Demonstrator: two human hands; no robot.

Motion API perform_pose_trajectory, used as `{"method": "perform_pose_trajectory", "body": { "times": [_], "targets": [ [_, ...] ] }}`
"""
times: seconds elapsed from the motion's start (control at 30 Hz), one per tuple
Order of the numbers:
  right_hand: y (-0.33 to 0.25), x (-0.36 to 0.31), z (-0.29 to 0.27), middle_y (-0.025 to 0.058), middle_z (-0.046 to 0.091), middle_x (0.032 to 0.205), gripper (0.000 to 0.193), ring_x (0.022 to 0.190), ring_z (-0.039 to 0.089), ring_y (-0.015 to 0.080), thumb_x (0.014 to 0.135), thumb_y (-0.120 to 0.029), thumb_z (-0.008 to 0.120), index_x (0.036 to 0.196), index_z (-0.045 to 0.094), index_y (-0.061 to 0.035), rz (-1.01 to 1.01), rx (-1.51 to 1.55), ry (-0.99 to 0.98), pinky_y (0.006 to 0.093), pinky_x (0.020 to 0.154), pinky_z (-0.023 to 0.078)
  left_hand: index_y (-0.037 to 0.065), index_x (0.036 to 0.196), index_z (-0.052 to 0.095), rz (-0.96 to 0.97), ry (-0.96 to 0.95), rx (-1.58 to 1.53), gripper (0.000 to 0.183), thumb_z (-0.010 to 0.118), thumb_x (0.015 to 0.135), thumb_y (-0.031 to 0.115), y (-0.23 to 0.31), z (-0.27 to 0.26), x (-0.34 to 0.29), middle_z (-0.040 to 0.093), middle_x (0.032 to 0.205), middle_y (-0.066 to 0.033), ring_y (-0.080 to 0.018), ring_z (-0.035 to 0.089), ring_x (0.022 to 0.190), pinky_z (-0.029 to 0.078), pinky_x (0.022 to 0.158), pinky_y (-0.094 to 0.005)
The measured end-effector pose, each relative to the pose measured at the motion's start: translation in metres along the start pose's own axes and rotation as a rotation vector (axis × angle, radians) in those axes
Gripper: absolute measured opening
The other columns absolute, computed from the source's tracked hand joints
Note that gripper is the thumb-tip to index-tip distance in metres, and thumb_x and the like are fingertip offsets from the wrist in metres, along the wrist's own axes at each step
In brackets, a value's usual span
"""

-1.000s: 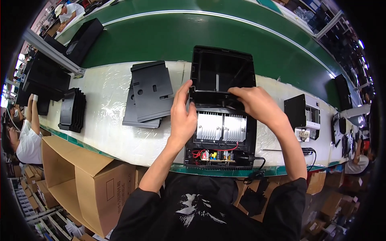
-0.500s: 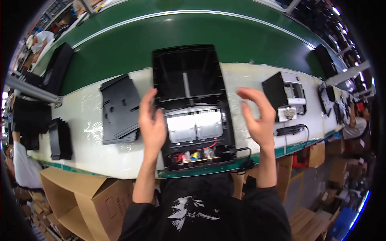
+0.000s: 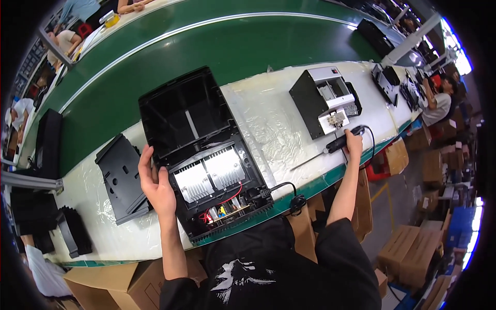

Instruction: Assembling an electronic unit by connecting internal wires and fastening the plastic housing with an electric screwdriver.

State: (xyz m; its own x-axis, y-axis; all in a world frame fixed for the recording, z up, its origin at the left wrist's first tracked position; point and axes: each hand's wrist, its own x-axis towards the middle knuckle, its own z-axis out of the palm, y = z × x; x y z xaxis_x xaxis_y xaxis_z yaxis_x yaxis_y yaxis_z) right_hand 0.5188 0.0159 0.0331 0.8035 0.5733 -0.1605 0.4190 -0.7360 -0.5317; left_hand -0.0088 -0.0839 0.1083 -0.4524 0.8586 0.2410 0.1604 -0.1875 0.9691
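Note:
In front of me an opened black device housing (image 3: 170, 121) lies tilted on the bench, its lid part at the far end. Two finned silver heat sinks (image 3: 225, 169) sit in its near half, above a small circuit board (image 3: 227, 216) with red wires. My left hand (image 3: 160, 194) is at the housing's left edge, thumb and fingers apart, holding nothing. Over to the right, my right hand (image 3: 353, 144) is closed round the rear end of a black electric screwdriver (image 3: 338, 144). Its long thin bit points left, toward the housing.
A black-sided metal unit (image 3: 310, 106) with a small white box of screws (image 3: 335, 121) stands beyond the screwdriver. Flat black panels (image 3: 120, 178) are stacked left of the housing. A black cable (image 3: 295, 199) hangs at the bench's front edge; cardboard boxes (image 3: 111, 279) stand below. Other people sit farther off.
My right hand has moved right and taken hold of the electric screwdriver. My left hand stays by the housing's left edge. The whole view has turned and shifted to the right.

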Motion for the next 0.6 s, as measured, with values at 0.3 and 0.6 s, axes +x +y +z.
{"method": "perform_pose_trajectory", "body": {
  "times": [0.3,0.6],
  "targets": [
    [-0.030,-0.066,-0.081,0.0092,0.056,0.085,0.042,0.092,0.059,0.0253,0.081,-0.036,0.062,0.100,0.055,0.0006,-0.245,1.716,0.600,0.0375,0.090,0.046,-0.002,0.142,0.027,-0.169,-0.072,-0.131,0.087,0.040,0.056,-0.008,0.010,-0.010,-0.038,0.033,0.144,-0.0179,-0.0249,0.032,0.134,0.021,0.110,-0.0302],
    [-0.087,-0.096,-0.155,0.0043,0.053,0.069,0.064,0.053,0.047,0.0162,0.089,-0.064,0.039,0.135,0.030,-0.0209,-0.875,1.475,0.340,0.0299,0.053,0.042,-0.004,0.141,0.029,-0.222,-0.023,-0.146,0.090,0.039,0.052,-0.004,0.019,0.026,-0.046,0.032,0.145,-0.0178,-0.0244,0.030,0.135,0.021,0.110,-0.0281]
  ]
}}
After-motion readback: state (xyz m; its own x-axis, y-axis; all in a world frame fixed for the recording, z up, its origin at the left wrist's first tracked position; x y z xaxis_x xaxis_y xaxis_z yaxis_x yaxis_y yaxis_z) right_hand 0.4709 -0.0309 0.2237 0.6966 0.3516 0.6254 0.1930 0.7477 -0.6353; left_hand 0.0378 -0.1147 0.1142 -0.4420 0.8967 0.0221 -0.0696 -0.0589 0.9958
